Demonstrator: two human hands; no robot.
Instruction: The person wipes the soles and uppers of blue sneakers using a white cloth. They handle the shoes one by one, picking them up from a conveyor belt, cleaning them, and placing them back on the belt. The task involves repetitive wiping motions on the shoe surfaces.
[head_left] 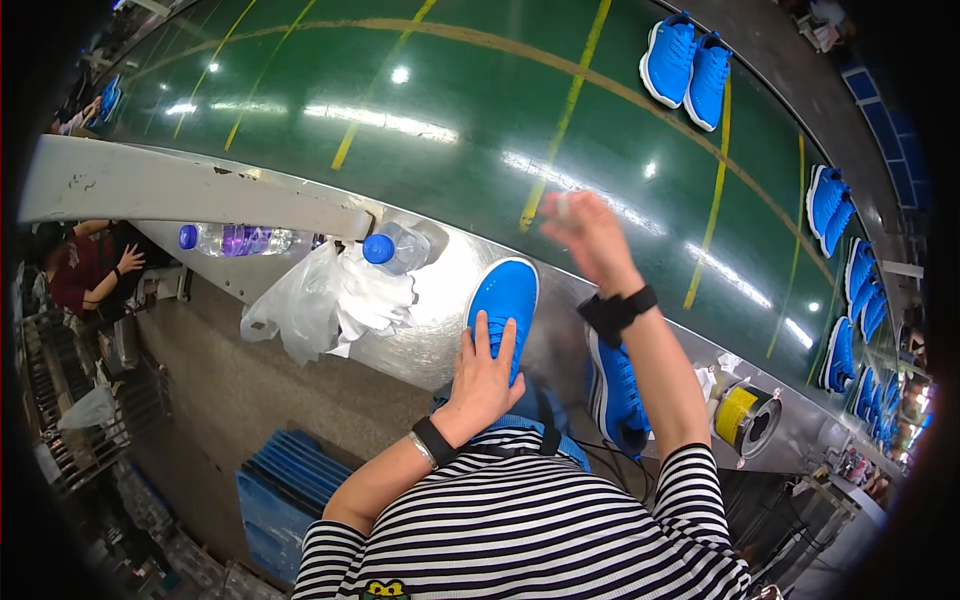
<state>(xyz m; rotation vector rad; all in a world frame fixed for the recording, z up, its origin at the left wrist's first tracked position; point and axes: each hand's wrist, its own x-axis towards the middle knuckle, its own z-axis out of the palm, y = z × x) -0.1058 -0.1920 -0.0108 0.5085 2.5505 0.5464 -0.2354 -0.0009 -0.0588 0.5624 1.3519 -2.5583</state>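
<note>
Here's the blue shoe (494,295), lying on the metal surface (425,350) right in front of the person's torso, toe pointing away from the body! Its long axis runs up the view, the toe end leaning slightly right and reaching close to the green belt (480,150), the heel nearest the striped shirt (500,520). The left hand (484,388) lies over the laces, fingers spread across them. And the right hand (595,240) is up over the belt's near side, fingers curled and blurred; whether they pinch anything, one cannot tell. A capped bottle (408,248) sits to the shoe's left.
</note>
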